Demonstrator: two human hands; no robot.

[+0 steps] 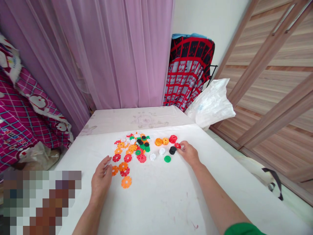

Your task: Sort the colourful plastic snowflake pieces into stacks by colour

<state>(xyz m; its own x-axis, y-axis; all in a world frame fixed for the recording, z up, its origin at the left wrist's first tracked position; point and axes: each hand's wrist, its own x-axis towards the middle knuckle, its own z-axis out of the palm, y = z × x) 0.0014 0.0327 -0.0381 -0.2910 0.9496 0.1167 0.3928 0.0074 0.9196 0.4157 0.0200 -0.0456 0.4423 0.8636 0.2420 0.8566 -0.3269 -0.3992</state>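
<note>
My right hand [188,152] pinches a red notched plastic disc [177,146] just beside a stack of red discs [173,139]. Close by stand orange discs [158,142], a yellow-orange stack [165,141], a black stack [172,150], white discs [162,151] and a green disc [167,159]. On the left, my left hand [102,173] is open, fingers slightly bent, at the edge of the loose discs. Nearest to it are an orange disc [114,170], partly behind its fingers, and a red disc [116,158]. A mixed heap of discs [133,148] lies behind them.
The discs lie on a white-covered table [156,202]. A white plastic bag [211,102] stands at its far right corner. Purple curtains [122,55] hang behind, and a wooden wardrobe [274,85] is to the right. Patterned fabric [29,107] hangs at the left.
</note>
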